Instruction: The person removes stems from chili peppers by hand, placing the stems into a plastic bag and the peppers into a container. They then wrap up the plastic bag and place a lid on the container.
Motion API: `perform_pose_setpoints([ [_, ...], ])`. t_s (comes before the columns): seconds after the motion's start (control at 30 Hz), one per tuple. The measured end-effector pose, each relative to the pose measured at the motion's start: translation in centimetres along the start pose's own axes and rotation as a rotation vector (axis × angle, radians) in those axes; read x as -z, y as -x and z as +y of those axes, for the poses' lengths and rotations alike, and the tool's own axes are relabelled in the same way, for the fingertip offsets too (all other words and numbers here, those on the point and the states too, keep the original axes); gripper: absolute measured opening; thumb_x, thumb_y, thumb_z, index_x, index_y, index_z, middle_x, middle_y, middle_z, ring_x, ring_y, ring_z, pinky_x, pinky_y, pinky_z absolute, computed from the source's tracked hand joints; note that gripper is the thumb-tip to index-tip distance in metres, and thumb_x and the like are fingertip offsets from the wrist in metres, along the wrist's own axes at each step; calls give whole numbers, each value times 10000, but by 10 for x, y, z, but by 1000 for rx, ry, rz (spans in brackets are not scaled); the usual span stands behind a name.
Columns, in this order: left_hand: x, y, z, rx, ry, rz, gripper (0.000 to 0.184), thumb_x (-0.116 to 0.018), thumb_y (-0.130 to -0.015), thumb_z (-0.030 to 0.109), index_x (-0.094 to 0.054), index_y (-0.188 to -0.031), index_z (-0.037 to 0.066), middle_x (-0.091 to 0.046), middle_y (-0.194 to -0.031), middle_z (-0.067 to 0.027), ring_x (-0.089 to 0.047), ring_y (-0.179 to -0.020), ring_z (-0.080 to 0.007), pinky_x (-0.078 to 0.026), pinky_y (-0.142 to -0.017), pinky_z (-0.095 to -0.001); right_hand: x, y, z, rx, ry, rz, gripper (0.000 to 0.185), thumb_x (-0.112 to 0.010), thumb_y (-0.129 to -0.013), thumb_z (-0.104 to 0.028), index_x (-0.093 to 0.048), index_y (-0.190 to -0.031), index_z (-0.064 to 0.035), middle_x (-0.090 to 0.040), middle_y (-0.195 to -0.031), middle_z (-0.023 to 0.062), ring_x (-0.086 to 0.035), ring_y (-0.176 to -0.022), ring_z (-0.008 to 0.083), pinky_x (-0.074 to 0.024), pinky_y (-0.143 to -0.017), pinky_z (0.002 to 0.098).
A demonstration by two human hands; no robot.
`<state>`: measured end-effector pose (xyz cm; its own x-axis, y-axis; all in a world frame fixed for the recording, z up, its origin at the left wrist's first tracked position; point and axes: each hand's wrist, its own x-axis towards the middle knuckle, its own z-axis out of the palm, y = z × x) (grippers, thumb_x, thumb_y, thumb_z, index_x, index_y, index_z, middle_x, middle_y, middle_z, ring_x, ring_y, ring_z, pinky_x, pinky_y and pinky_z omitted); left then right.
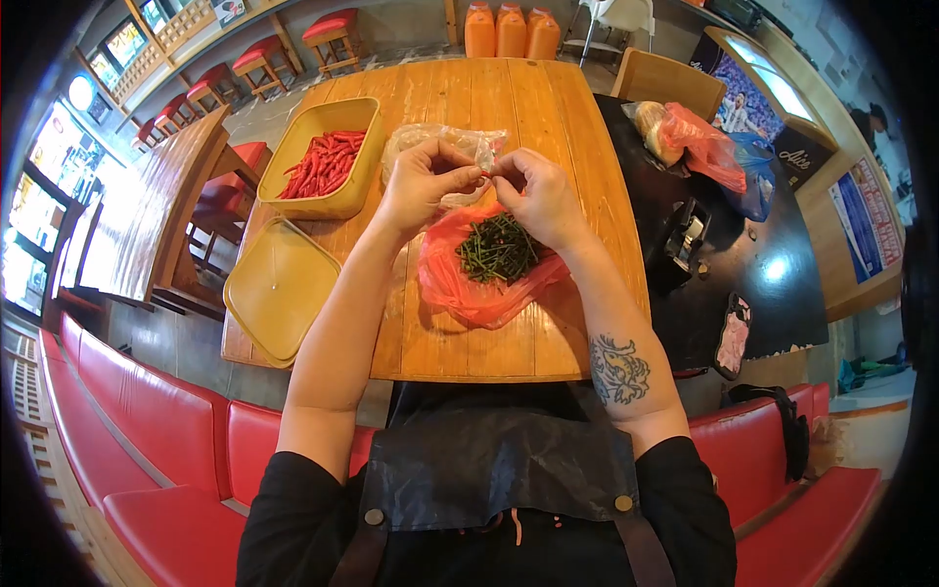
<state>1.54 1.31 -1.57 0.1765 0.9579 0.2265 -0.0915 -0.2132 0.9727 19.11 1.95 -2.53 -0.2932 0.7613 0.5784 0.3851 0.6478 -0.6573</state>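
Both hands meet above the wooden table, fingertips pinched together. My left hand [426,186] and my right hand [538,196] are closed on a small red piece between them, which looks like a chili. Below them lies an open red plastic bag [445,284] with a heap of green stems [497,248] in it. Behind the hands is a clear plastic bag [409,139]; its contents cannot be made out. Left of my left hand, a yellow container [364,186] holds many red chilies [328,164]. Its yellow lid [279,293] lies nearer me.
A black table [782,303] on the right bears a red bag [699,147], a blue bag [751,181], a black device [685,235] and a pink-patterned phone case [733,336]. Orange jugs [510,32] stand beyond the wooden table [577,342]. Red benches [156,421] run along the near side.
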Motion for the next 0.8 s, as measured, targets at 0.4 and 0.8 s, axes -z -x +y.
perform_pose_setpoints([
  [0.4,19,7,9,137,199,-308,123,-648,-769,69,-561,-846,28,-611,-762,-50,-561,-672,-105,-442,-620,-217,17,3,-18,-113,-388,-428,78,-593,-743,-38,-578,-814,-10,-566,-727,27,-517,-676,104,-430,-641,251],
  [0.8,104,1,10,-271,-1340,777,254,-609,-738,122,-603,-989,83,-474,-1210,-161,-367,-1180,-318,-272,-993,-392,23,-1,-18,-242,-121,-597,112,-624,-748,-75,-603,-808,17,-619,-756,93,-580,-695,149,-454,-640,272],
])
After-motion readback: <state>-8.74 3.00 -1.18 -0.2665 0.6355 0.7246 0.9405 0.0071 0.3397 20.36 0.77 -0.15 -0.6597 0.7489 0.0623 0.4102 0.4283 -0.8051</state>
